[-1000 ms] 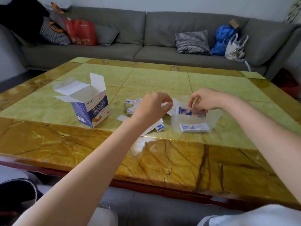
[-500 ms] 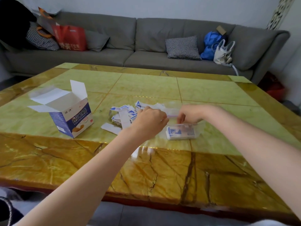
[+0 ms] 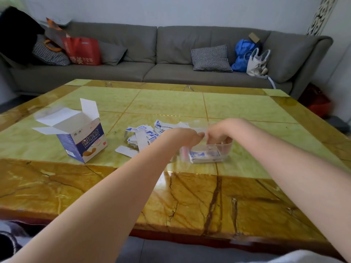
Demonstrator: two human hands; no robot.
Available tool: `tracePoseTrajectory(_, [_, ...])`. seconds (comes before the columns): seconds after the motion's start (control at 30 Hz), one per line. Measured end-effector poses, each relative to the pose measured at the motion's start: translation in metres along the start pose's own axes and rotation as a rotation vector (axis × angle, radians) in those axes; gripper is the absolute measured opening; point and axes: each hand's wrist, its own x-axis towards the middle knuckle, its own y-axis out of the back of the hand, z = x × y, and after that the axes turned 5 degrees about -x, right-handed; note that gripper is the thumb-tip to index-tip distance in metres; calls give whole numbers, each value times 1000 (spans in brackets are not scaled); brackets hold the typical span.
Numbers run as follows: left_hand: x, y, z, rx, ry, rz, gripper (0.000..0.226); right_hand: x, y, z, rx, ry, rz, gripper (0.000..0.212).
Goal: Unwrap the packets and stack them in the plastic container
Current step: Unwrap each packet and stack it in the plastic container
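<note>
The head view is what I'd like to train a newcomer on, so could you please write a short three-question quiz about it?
1. True or false: the cardboard box stands with its flaps open.
2. Where are the stacked packets? A) in the plastic container B) inside the box C) on the sofa
3. What lies between the box and the container?

Key:
1. True.
2. A.
3. A loose pile of wrappers, on the table, just beyond the left hand. The right hand is over the container.

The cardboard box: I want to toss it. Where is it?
The cardboard box stands open on the table's left side, left of the wrapper pile.
</note>
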Motion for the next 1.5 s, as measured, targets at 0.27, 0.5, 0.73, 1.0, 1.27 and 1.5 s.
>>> tracePoseTrajectory(0.27, [7, -3, 0, -49, -22, 34, 59, 3, -4, 4, 27, -8, 20, 34])
tracePoseTrajectory(0.5, [15, 4, -5, -42, -97, 159, 55, -7, 4, 1, 131, -13, 87, 29])
tracePoseTrajectory(0.73, [-19, 31, -53, -210, -199, 654, 36, -58, 40, -42, 283, 195, 385, 14])
tracePoseTrajectory(1.0, [-26, -19, -156, 27, -98, 328, 57, -32, -21, -133, 178, 283, 403, 41])
tracePoseTrajectory(1.27, [-11, -32, -178, 153, -195, 400, 56, -14, -55, -155, 282, 298, 493, 29])
tracePoseTrajectory(1.5, [-19, -26, -181, 205, -235, 402, 45, -10, -53, -154, 233, 311, 521, 33])
